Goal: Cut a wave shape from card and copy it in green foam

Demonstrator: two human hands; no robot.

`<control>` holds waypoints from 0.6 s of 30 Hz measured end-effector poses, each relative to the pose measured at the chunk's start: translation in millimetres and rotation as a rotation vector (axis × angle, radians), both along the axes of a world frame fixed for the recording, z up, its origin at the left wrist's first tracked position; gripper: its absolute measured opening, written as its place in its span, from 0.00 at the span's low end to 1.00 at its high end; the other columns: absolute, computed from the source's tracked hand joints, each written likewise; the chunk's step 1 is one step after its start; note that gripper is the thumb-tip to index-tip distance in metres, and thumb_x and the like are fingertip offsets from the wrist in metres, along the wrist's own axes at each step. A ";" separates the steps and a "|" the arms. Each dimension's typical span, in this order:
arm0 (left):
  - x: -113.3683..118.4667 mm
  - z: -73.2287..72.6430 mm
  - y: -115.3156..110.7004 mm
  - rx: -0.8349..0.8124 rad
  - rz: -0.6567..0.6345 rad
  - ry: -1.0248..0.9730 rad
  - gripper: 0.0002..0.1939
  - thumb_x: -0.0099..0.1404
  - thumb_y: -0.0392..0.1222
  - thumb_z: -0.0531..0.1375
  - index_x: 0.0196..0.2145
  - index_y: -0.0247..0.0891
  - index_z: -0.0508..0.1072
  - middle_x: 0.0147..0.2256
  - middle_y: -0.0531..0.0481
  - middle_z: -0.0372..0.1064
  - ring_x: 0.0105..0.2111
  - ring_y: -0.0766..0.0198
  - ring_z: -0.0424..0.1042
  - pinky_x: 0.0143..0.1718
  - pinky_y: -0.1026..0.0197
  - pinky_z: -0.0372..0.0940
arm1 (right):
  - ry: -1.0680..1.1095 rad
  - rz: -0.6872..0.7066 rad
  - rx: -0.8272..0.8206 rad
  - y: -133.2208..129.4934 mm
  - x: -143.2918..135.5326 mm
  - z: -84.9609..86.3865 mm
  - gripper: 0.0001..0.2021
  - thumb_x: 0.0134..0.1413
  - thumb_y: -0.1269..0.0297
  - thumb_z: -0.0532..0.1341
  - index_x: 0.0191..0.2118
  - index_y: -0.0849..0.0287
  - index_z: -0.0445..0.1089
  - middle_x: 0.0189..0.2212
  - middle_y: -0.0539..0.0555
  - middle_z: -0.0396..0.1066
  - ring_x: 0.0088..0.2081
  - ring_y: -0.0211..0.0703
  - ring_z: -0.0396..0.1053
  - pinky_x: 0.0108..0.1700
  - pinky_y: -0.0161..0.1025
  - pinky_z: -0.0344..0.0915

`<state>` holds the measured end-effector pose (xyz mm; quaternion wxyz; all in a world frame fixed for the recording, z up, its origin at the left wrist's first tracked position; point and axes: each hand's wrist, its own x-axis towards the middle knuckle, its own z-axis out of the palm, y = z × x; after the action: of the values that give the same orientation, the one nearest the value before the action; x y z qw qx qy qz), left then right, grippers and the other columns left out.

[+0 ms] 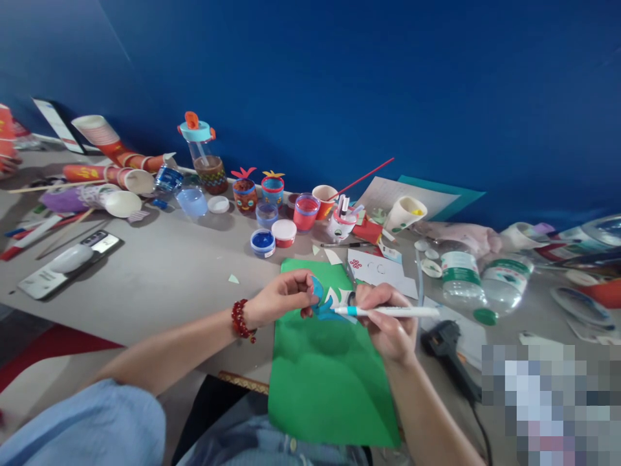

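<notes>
My left hand (294,294), with a red bead bracelet at the wrist, pinches a small blue paper cutout (317,288) with pointed, leaf-like parts. In my right hand (391,323) is a white marker (395,312) with a light-blue band, its tip end turned left towards the cutout. Whether the tip touches the paper I cannot tell. Both hands are over a green sheet (330,382) that hangs past the table's near edge. White paper scraps (334,294) show between the hands, and something small and dark sits by my right fingers.
Paint pots (262,241), decorated cups (245,195) and a pen cup (341,226) line the back by the blue wall. Right of the sheet are a glue gun (444,343) with a cord and plastic bottles (460,275). A phone (72,265) lies left.
</notes>
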<state>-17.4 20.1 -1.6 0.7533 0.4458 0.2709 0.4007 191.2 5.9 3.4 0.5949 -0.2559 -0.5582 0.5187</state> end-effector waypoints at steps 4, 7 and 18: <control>-0.3 -0.4 -0.4 0.004 0.002 0.004 0.12 0.56 0.41 0.66 0.29 0.35 0.65 0.23 0.56 0.62 0.20 0.73 0.65 0.23 0.68 0.62 | -0.021 -0.003 0.009 -0.7 -0.4 -0.3 0.03 0.50 0.66 0.62 0.29 0.59 0.71 0.18 0.49 0.62 0.21 0.37 0.58 0.25 0.37 0.53; -0.4 0.7 -0.3 0.019 -0.013 0.018 0.12 0.56 0.41 0.66 0.29 0.35 0.65 0.23 0.55 0.63 0.20 0.72 0.65 0.24 0.67 0.62 | -0.030 0.002 0.001 -1.2 -0.2 -1.3 0.03 0.50 0.65 0.63 0.29 0.59 0.71 0.18 0.49 0.62 0.22 0.38 0.58 0.25 0.37 0.53; -0.9 4.1 -0.1 0.019 -0.035 0.028 0.12 0.56 0.42 0.66 0.28 0.34 0.65 0.23 0.55 0.64 0.20 0.72 0.66 0.24 0.67 0.62 | -0.073 0.019 -0.039 -1.7 0.3 -2.8 0.06 0.50 0.62 0.63 0.28 0.58 0.71 0.19 0.50 0.63 0.22 0.38 0.57 0.25 0.37 0.52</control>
<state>-18.3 19.9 2.6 0.7520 0.4633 0.2698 0.3835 191.5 4.1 0.6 0.5640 -0.2809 -0.5717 0.5255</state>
